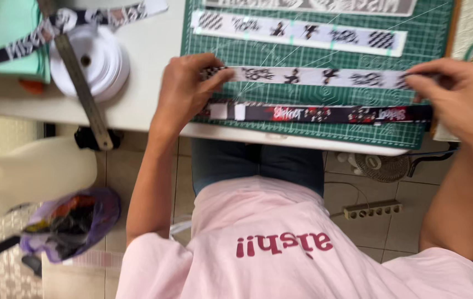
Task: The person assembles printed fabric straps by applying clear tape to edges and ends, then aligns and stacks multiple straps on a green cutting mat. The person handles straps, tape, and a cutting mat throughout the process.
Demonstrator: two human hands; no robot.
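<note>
Pinching the two ends of a white printed strip, both hands are stretching it flat across the green cutting mat. Going from the left: a steel ruler is lying aslant over a roll of white tape on the white table, with a loose printed band draped above them, well apart from the work. Next, the left hand is pressing its fingertips together on the strip's left end, thumb underneath or alongside as far as can be told. The strip is running level between the hands, just above a dark printed strap that is lying parallel near the mat's front edge. Farther back, another white printed strip is resting on the mat. At the right, the right hand is closing its fingers on the strip's right end, near the mat's right border.

The strip looks light, thin and limp, likely to sag or curl if let go at either end, so holding it at both tips and keeping it taut seems the sound grip. It is probably smooth and could slide on the mat. Open room is lying between the strips on the mat; the table's front edge is close below the dark strap, so anything pulled towards the body could drop off.
</note>
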